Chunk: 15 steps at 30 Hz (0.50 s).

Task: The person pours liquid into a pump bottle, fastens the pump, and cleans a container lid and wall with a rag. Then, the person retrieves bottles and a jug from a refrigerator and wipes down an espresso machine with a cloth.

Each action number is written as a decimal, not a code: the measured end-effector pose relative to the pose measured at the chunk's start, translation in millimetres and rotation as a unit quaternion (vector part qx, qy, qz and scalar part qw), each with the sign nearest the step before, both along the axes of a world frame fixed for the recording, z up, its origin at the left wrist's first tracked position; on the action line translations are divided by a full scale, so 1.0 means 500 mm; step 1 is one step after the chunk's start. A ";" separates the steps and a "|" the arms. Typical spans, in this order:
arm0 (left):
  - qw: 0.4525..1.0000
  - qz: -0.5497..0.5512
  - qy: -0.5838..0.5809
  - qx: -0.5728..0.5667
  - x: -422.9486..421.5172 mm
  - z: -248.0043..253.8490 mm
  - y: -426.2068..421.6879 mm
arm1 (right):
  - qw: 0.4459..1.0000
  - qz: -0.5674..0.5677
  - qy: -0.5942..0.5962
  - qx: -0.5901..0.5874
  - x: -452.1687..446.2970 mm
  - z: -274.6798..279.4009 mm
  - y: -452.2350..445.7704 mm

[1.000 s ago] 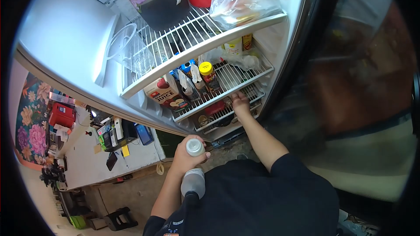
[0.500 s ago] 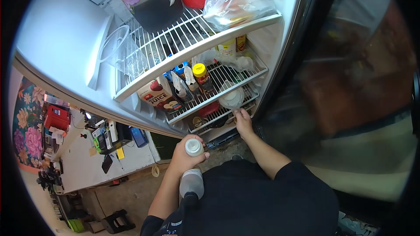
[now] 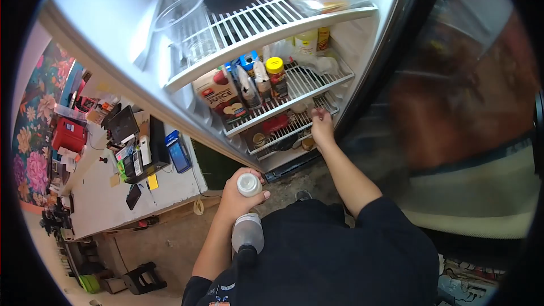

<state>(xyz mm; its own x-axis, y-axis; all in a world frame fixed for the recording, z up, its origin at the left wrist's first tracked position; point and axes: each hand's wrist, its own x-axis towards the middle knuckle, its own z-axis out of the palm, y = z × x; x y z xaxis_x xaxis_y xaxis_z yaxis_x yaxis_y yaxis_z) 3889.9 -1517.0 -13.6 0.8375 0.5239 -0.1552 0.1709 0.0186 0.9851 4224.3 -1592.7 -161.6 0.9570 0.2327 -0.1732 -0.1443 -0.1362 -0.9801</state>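
Holding a container [image 3: 249, 185] while a carton [image 3: 220, 96] reads "JUICE".

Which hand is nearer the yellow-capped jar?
Right: the right hand is at the shelf below the jar; the left hand is outside the fridge, holding a container.

Left hand [image 3: 241, 195] grips white-capped bottle [image 3: 249, 185]; right hand [image 3: 322, 127] at front edge of fridge's lower wire shelf [image 3: 294, 129].
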 end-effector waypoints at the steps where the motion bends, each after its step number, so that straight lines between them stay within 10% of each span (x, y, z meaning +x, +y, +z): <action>1: 1.000 0.004 0.005 0.006 -0.018 0.005 0.000 | 0.999 0.026 -0.030 0.004 -0.041 0.005 -0.022; 7: 0.998 0.052 0.009 0.016 -0.154 -0.011 -0.002 | 0.921 0.338 0.022 0.193 -0.424 0.200 -0.177; 9: 0.998 0.057 0.003 0.035 -0.192 -0.029 -0.008 | 0.846 0.465 -0.173 0.195 -0.489 0.267 -0.198; 15: 0.996 0.085 0.040 -0.003 -0.283 -0.087 -0.049 | 0.684 0.674 -0.119 0.252 -0.625 0.381 -0.182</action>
